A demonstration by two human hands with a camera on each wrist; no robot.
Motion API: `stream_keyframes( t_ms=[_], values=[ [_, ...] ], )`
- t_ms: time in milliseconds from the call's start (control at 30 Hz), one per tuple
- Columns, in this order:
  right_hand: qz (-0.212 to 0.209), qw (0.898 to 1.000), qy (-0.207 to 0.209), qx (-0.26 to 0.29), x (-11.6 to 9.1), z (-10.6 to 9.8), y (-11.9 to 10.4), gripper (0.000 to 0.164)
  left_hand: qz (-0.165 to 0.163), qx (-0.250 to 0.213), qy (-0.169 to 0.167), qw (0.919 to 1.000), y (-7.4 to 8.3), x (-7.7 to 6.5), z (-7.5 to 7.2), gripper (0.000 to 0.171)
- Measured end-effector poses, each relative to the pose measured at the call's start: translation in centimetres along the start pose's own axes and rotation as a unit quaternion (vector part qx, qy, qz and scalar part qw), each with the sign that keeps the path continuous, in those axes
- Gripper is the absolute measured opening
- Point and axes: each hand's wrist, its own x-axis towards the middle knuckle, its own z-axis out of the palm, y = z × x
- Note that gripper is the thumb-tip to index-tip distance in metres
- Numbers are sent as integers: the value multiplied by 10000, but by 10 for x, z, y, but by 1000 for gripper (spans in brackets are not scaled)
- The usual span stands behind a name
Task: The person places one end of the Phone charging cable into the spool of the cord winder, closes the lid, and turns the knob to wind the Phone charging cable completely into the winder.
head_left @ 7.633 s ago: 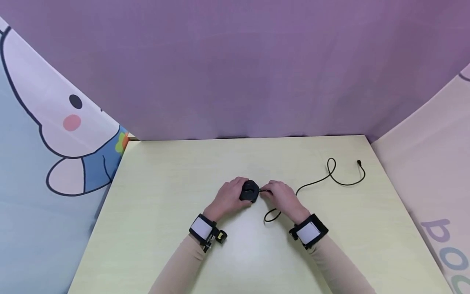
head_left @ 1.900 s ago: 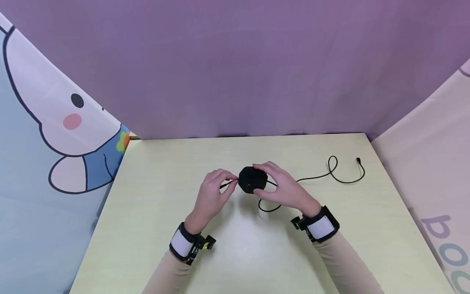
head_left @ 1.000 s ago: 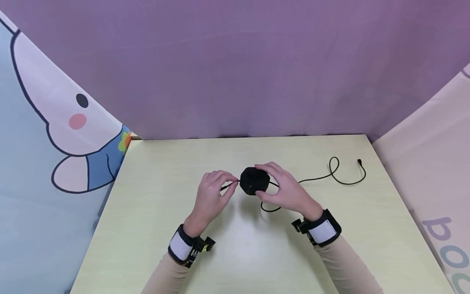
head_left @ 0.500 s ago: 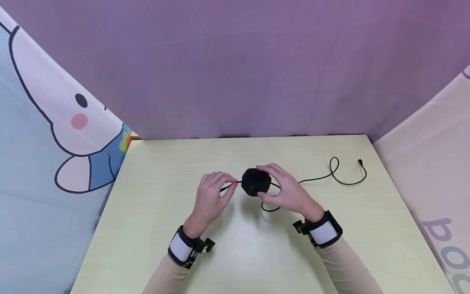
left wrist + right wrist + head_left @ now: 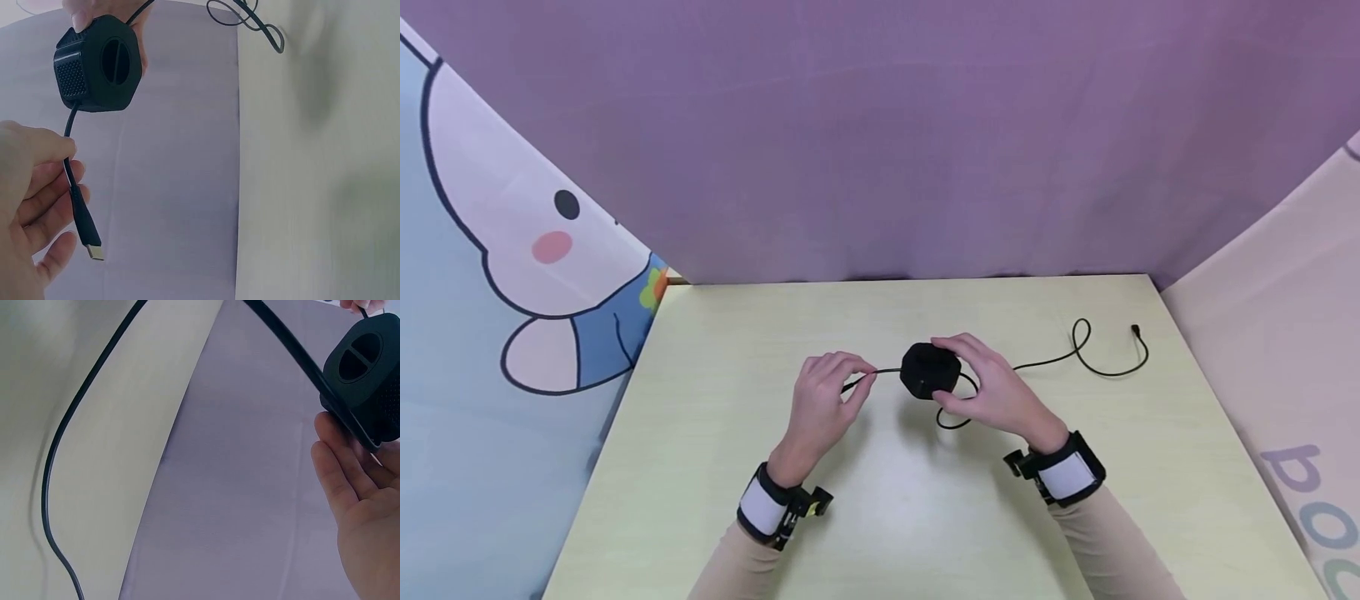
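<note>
A black, many-sided cable winder (image 5: 928,371) is held above the table in my right hand (image 5: 996,396), thumb on its near edge and fingers on its far edge. In the left wrist view the winder (image 5: 103,65) shows a round recess with a bar across it. A black cable leaves it on both sides. My left hand (image 5: 820,404) pinches the cable's left end just short of the plug (image 5: 85,219), whose metal USB-C tip points away from the winder. On the right side the cable (image 5: 1045,363) loops under my right hand and runs across the table.
Toward the back right lies the cable's other plug (image 5: 1135,330), past a small loop. The pale wooden table (image 5: 737,333) ends at a purple curtain (image 5: 880,150) behind, with printed cloth hanging on both sides.
At first my left hand held the winder and my right the cable; these roles have swapped and the winder is raised. Lately my hands have drawn apart, with more cable showing between them.
</note>
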Motion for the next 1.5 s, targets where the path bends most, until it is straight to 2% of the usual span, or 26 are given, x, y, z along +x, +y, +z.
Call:
stream_keyframes(
  t_ms=[267, 900, 1500],
  values=[
    [82, 9998, 143, -103, -5, -3, 8, 64, -75, 9, 136, 9999, -7, -5, -4, 11],
    [205, 9997, 125, -56, -9, -4, 14, 63, -117, 146, 76, 9998, -10, -7, -3, 12],
    [295, 9993, 172, -122, -13, -8, 18, 64, -307, 190, 108, 9993, -16, -13, -13, 11]
  ],
)
